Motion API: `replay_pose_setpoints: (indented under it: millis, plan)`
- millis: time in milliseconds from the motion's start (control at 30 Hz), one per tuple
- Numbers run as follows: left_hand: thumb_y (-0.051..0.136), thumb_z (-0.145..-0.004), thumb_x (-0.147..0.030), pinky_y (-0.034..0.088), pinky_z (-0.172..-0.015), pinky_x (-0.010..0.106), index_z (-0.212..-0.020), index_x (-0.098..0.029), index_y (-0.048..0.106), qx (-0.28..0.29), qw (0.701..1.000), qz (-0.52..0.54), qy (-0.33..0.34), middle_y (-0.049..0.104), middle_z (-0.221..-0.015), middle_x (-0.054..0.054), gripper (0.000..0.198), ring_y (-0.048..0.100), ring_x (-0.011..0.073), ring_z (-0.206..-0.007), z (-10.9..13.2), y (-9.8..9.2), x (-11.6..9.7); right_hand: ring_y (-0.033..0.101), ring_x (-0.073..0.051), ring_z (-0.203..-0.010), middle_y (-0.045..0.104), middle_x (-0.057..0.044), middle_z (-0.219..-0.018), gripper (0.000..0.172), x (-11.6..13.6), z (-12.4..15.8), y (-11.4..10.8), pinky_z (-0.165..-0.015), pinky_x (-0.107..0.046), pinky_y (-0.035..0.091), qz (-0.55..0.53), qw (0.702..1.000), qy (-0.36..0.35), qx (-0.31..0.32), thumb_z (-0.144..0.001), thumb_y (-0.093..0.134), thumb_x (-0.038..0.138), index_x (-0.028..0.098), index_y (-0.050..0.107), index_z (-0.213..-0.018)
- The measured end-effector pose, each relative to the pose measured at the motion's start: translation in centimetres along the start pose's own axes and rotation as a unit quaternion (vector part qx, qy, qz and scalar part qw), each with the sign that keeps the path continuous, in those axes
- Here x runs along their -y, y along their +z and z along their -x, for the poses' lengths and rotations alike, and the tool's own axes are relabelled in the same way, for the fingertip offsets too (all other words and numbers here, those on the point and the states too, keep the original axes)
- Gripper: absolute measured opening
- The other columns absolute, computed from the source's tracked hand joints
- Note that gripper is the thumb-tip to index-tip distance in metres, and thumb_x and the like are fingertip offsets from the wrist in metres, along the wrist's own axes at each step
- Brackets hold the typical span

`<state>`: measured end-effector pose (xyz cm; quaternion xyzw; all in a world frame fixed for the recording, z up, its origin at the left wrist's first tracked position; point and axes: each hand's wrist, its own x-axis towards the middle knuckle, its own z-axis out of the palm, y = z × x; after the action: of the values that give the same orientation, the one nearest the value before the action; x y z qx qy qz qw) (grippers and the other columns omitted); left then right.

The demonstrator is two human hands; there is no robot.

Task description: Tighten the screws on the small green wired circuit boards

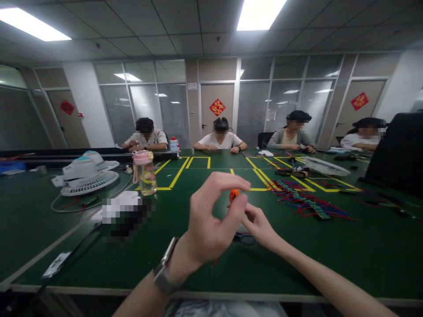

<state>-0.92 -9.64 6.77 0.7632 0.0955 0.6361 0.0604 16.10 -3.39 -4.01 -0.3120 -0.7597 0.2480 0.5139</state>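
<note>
Matt green table — plastic bottle.

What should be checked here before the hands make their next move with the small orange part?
1. Orange part pinched in left hand fingertips: ok.
2. Right hand close under the part, touching it: cannot tell.
3. Dark wire loop on the green table below the hands, attached to the part: cannot tell.
4. Water bottle upright, apart from the hands: ok.
5. Wire bundle lying to the right, apart from both hands: ok.
</note>
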Motion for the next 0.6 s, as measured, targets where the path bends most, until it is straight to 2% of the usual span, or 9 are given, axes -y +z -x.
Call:
replay_pose_setpoints:
  millis: [100,167,200,233,300,433,500,600]
  plan:
    - [0.052,-0.091,-0.02,0.046,-0.097,0.037,-0.107,-0.017,0.062,0.139,0.988,-0.058,-0.044,0.061,-0.115,0.01,0.02,0.056,0.0212,-0.111,-0.7,2.0,3.8,0.062,-0.023,-0.088,0.07,-0.008,-0.095,0.031,-0.6,0.1,0.0,-0.084,-0.035,0.049,-0.018,1.0,0.001,-0.007,-0.09,0.056,0.042,0.016,0.07,-0.099]
    - [0.044,-0.095,-0.022,0.046,-0.095,0.035,-0.107,-0.017,0.062,0.207,0.975,-0.035,-0.079,0.061,-0.113,0.01,0.023,0.058,0.0195,-0.107,-0.2,3.0,6.0,0.062,-0.023,-0.089,0.07,-0.009,-0.098,0.031,-0.6,0.1,0.0,-0.086,-0.036,0.049,-0.032,0.999,0.005,-0.008,-0.09,0.057,0.042,0.016,0.071,-0.101]
    - [0.039,-0.097,-0.023,0.047,-0.093,0.034,-0.105,-0.017,0.063,0.218,0.971,-0.02,-0.095,0.063,-0.107,0.009,0.026,0.059,0.0186,-0.103,0.3,3.4,6.8,0.062,-0.023,-0.09,0.07,-0.009,-0.099,0.031,-0.6,0.0,0.0,-0.087,-0.036,0.048,-0.04,0.999,0.011,-0.004,-0.09,0.057,0.042,0.016,0.071,-0.102]
    - [0.036,-0.098,-0.024,0.047,-0.092,0.033,-0.103,-0.017,0.063,0.213,0.97,-0.004,-0.113,0.063,-0.104,0.009,0.029,0.059,0.0181,-0.1,0.8,3.6,7.4,0.062,-0.023,-0.091,0.07,-0.008,-0.1,0.031,-0.4,-0.1,-0.1,-0.088,-0.037,0.048,-0.049,0.999,0.018,0.005,-0.09,0.057,0.042,0.017,0.07,-0.103]
    - [0.032,-0.099,-0.027,0.048,-0.09,0.032,-0.098,-0.015,0.062,0.171,0.972,0.04,-0.153,0.063,-0.099,0.008,0.032,0.06,0.0173,-0.097,1.8,3.7,8.0,0.063,-0.023,-0.093,0.07,-0.008,-0.101,0.031,-0.2,-0.2,-0.1,-0.089,-0.037,0.048,-0.067,0.997,0.034,0.024,-0.091,0.056,0.041,0.017,0.07,-0.104]
    - [0.032,-0.099,-0.032,0.052,-0.078,0.028,-0.098,-0.014,0.058,0.127,0.954,0.126,-0.241,0.062,-0.092,0.007,0.032,0.063,0.0151,-0.084,2.9,3.3,7.9,0.062,-0.023,-0.094,0.069,-0.007,-0.1,0.03,-0.2,-0.2,-0.5,-0.087,-0.036,0.048,-0.07,0.994,0.058,0.054,-0.09,0.057,0.04,0.017,0.068,-0.107]
    - [0.036,-0.098,-0.032,0.053,-0.075,0.027,-0.097,-0.014,0.059,0.122,0.946,0.151,-0.259,0.062,-0.092,0.007,0.029,0.064,0.0151,-0.083,2.8,3.1,7.7,0.061,-0.022,-0.091,0.068,-0.007,-0.1,0.031,-0.7,0.0,-0.8,-0.084,-0.035,0.049,-0.02,0.994,0.057,0.093,-0.085,0.064,0.038,0.017,0.067,-0.108]
    - [0.046,-0.094,-0.032,0.054,-0.072,0.026,-0.094,-0.013,0.062,0.121,0.931,0.187,-0.289,0.064,-0.092,0.007,0.024,0.066,0.0156,-0.082,2.4,3.0,7.6,0.059,-0.021,-0.084,0.067,-0.007,-0.099,0.042,-1.8,0.5,-1.4,-0.077,-0.033,0.049,0.079,0.98,0.061,0.171,-0.073,0.075,0.031,0.017,0.067,-0.112]
